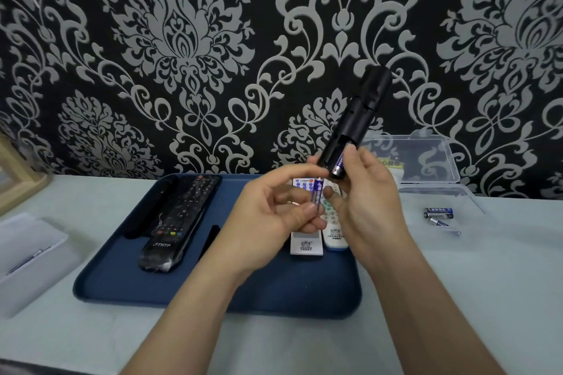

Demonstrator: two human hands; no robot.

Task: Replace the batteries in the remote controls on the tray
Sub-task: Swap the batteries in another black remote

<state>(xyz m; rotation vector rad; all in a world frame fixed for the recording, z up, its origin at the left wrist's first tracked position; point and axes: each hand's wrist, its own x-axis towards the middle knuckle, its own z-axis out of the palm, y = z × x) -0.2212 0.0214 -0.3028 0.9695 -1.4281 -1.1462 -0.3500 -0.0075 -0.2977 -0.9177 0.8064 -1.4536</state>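
Note:
My right hand (364, 192) grips a black remote (358, 114) held upright above the blue tray (152, 289), its battery bay open and facing me. One blue battery (338, 165) sits in that bay under my right thumb. My left hand (268, 219) pinches a second blue battery (316, 196) just below and left of the bay. On the tray lie a black remote in plastic wrap (176, 222), a slim black remote (146, 210) to its left, a black battery cover (210, 240) and two white remotes (306, 245), partly hidden by my hands.
Loose blue batteries (438, 214) lie in a clear plastic box (426, 161) at the right, its lid standing open against the patterned wall. A white container (27, 256) sits at the left table edge. A wooden frame (18, 173) stands at the far left.

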